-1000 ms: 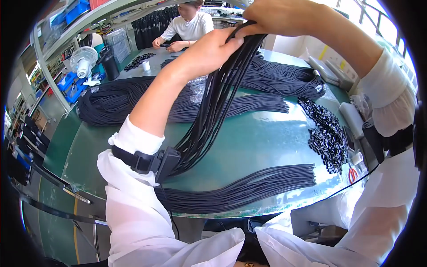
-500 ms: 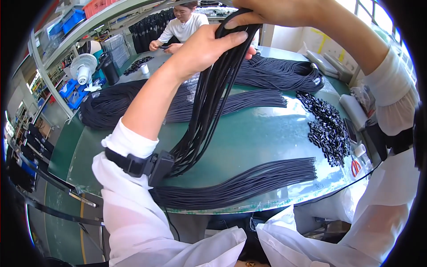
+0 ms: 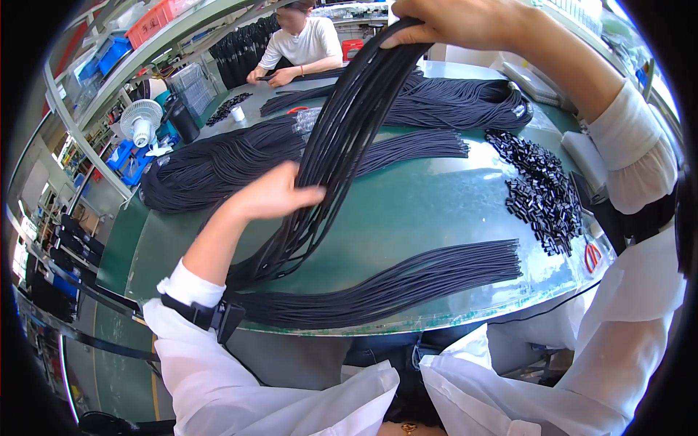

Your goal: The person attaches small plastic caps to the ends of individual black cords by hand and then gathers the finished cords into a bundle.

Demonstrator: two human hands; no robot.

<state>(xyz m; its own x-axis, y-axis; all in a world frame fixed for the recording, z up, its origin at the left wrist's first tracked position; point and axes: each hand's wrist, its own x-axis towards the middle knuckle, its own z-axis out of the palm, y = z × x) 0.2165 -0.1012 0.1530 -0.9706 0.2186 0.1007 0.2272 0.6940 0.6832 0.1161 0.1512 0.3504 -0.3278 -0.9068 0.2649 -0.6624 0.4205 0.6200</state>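
High in the view, my right hand (image 3: 458,23) grips the top of a bundle of thin black cords (image 3: 352,109) and holds it up off the table. Lower down, my left hand (image 3: 273,195) is around the same bundle, thumb across its front and slightly blurred; its other fingers are hidden behind the cords. From there the bundle slopes down to the table's near left. Its lower part joins or overlaps a flat spread of black cords (image 3: 392,287) along the near edge, cut ends pointing right.
Coiled black cords (image 3: 218,163) lie at the left, with another coil (image 3: 465,105) at the back. Small black tubular pieces (image 3: 542,196) are heaped at the right, near red-handled pliers (image 3: 592,257). Across the green table (image 3: 414,203) a co-worker (image 3: 305,43) handles a cord. A fan (image 3: 142,122) stands left.
My left hand has moved down along the bundle, away from my right hand. My right hand stays high, still gripping the top. The bundle now hangs more spread out.
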